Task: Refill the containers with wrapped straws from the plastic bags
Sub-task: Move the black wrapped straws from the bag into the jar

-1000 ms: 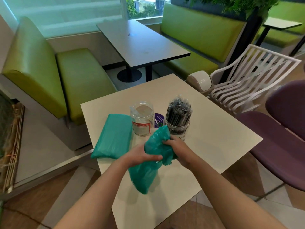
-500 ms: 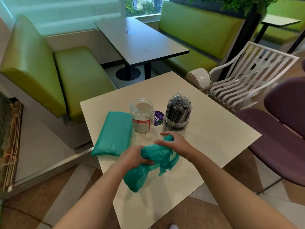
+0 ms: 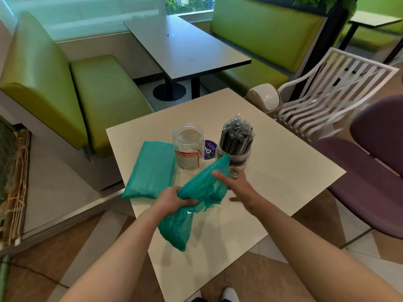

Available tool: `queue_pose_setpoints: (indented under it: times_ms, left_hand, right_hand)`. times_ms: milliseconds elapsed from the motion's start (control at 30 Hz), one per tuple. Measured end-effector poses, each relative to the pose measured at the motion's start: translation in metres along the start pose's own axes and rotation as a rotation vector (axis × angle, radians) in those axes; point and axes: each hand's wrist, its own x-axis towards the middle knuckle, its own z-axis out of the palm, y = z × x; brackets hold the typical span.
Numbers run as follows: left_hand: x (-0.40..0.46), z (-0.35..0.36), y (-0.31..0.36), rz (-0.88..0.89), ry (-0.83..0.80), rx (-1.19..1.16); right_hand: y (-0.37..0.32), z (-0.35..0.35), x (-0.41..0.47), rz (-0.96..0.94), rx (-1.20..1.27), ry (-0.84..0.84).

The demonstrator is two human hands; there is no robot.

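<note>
My left hand [image 3: 172, 200] grips the middle of a crumpled teal plastic bag [image 3: 187, 216] held just above the cream table [image 3: 283, 175]. My right hand [image 3: 237, 186] hovers beside the bag's upper end with fingers spread, and whether they touch it is unclear. Behind the bag stand two clear jars: the left jar [image 3: 188, 147] with a red label looks almost empty, and the right jar [image 3: 235, 142] is packed with upright dark wrapped straws. A second teal bag [image 3: 151, 168], full and flat, lies at the table's left side.
A purple round sticker [image 3: 209, 149] lies between the jars. A white slatted chair [image 3: 322, 92] and a purple seat [image 3: 370, 184] stand to the right, a small swing-lid bin [image 3: 265, 99] beyond the table's far corner. Green benches [image 3: 87, 94] and a dark table [image 3: 185, 49] are behind.
My right hand has let go of the crumpled bag's top and opened beside it. My left hand keeps its grip, and the bag's upper end now points up toward the full jar.
</note>
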Motion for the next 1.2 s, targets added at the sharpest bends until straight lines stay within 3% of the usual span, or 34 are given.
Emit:
queue_pose_setpoints:
  times_ms: [167, 400, 533, 600, 767, 967, 1033, 1200]
  left_hand:
    - [-0.003, 0.006, 0.015, 0.031, -0.016, -0.076]
    - [-0.005, 0.001, 0.001, -0.031, -0.029, -0.092]
    - [-0.007, 0.0, 0.0, -0.047, -0.045, -0.142]
    - [-0.01, 0.0, 0.002, -0.04, -0.05, -0.223]
    - [-0.014, 0.002, 0.01, -0.033, -0.14, -0.49]
    - [-0.015, 0.007, 0.012, -0.037, -0.152, -0.911]
    - [-0.015, 0.006, 0.01, -0.031, -0.134, -1.006]
    - [-0.018, -0.001, 0.019, -0.096, -0.112, -1.032]
  right_hand:
    - [0.015, 0.019, -0.008, -0.013, -0.124, -0.208]
    - [-0.004, -0.015, 0.002, 0.076, 0.312, 0.034]
    - [0.0, -0.018, 0.005, 0.001, 0.546, 0.197]
    - [0.009, -0.013, 0.002, -0.033, 0.59, 0.136]
    - [0.031, 0.012, -0.013, 0.08, 0.22, -0.234]
    - [0.032, 0.027, -0.015, -0.037, 0.194, -0.198]
    - [0.028, 0.025, -0.017, -0.052, 0.335, -0.154]
    - [0.015, 0.018, -0.025, -0.027, 0.427, -0.196]
